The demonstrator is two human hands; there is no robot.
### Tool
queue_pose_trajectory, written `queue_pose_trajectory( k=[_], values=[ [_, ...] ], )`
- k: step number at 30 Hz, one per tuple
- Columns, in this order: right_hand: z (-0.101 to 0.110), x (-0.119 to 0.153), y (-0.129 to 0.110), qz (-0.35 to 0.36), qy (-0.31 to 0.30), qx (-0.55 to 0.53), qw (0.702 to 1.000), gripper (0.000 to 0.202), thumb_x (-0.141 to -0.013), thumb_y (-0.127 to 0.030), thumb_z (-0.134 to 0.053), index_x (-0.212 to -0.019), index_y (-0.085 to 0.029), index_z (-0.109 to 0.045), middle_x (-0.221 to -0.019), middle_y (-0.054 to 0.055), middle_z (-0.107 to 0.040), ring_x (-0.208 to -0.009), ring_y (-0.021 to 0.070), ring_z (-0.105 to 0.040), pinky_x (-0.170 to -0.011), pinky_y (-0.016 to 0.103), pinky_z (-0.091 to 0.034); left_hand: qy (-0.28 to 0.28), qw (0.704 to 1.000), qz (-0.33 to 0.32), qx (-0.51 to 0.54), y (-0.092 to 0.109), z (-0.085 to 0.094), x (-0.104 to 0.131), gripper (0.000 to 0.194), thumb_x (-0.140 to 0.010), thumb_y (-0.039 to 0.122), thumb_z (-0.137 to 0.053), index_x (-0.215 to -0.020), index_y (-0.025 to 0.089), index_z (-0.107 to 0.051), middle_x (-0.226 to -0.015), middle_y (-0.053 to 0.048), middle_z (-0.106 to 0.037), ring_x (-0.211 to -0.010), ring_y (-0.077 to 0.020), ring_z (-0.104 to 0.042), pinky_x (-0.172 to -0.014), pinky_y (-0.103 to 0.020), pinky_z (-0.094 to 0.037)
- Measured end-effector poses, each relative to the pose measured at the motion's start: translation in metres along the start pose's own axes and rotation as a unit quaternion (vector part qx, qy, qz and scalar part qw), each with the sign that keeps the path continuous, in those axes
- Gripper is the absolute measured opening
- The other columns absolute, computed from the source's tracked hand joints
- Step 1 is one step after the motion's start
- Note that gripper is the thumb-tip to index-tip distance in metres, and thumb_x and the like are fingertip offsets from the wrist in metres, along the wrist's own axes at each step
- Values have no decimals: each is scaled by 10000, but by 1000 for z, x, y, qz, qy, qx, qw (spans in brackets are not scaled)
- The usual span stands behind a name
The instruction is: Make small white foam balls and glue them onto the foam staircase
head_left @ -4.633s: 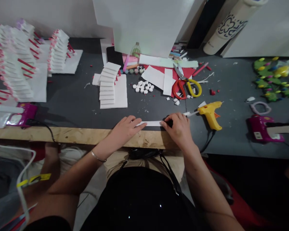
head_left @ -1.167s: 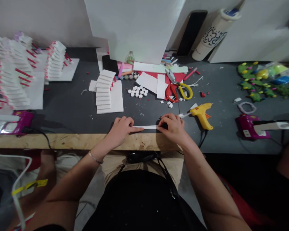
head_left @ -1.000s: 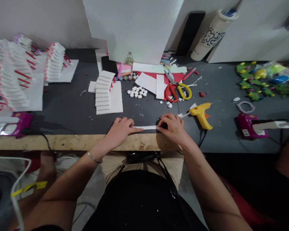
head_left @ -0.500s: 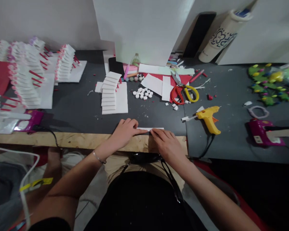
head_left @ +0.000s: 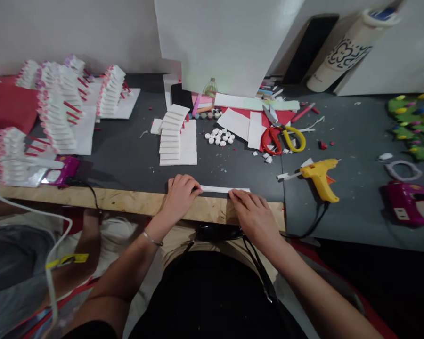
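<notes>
A narrow white paper strip [head_left: 215, 189] lies along the front edge of the dark table. My left hand [head_left: 181, 194] has its fingers curled and pinches the strip's left end. Closer to the right end, the fingertips of my right hand [head_left: 252, 207] press on the strip, with the thumb mostly hidden. Beyond my hands, a stepped row of white folded pieces [head_left: 170, 141] rests on a white card [head_left: 188, 153]. To its right is a small heap of white round pieces [head_left: 219, 137].
Scissors [head_left: 277, 136] lie open-bladed among paper scraps. Right of them sits a yellow glue gun [head_left: 320, 175] with its cord over the edge. Several finished white stepped models [head_left: 58, 122] stand at left, near a purple power socket [head_left: 61, 170]. A bottle [head_left: 346, 54] leans at the back.
My left hand has slid left along the strip, so the fingertips are farther apart and more of the strip shows. The camera view has shifted slightly left.
</notes>
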State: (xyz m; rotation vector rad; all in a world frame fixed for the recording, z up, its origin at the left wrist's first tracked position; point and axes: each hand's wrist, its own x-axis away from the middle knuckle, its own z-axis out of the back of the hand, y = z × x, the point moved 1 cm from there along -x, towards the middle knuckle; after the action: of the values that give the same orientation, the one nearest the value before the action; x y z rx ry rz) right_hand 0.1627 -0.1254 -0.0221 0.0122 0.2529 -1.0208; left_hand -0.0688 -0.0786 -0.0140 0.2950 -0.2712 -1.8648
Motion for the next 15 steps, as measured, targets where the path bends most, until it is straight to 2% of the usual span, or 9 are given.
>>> queue_pose_trajectory(
  k=[5, 11, 13, 15],
  values=[
    [1, 1, 1, -8, -9, -2, 1000, 461, -914, -67, -441, -1359, -141, -538, -1322, 122, -622, -1124, 265, -538, -931, 396, -405, 10, 998, -13, -66, 0, -3, -3, 210, -961, 317, -526, -837, 192, -642, -893, -64, -647, -884, -234, -499, -747, -381, -332],
    [3, -1, 1, -15, -15, 2, 1000, 465, -901, -57, -451, -1343, -149, -558, -1308, 114, -633, -1100, 261, -544, -942, 399, -390, -30, 997, -9, -64, 3, 11, -10, 141, -922, 274, -595, -829, 175, -632, -881, -65, -625, -883, -237, -518, -747, -369, -351],
    [3, -3, 0, -17, -14, 4, 1000, 439, -898, -69, -476, -1321, -133, -577, -1291, 118, -642, -1101, 261, -544, -937, 393, -387, 15, 999, -12, -41, 7, 12, -6, 108, -928, 245, -583, -875, 172, -644, -913, -67, -627, -893, -233, -536, -758, -371, -374],
    [3, -6, 0, -17, -8, 6, 1000, 403, -907, -92, -491, -1294, -130, -599, -1267, 117, -656, -1084, 259, -549, -926, 388, -384, 75, 995, -57, -17, 14, 8, 1, 126, -948, 221, -541, -934, 172, -656, -944, -73, -634, -908, -225, -546, -779, -369, -406]
  ],
)
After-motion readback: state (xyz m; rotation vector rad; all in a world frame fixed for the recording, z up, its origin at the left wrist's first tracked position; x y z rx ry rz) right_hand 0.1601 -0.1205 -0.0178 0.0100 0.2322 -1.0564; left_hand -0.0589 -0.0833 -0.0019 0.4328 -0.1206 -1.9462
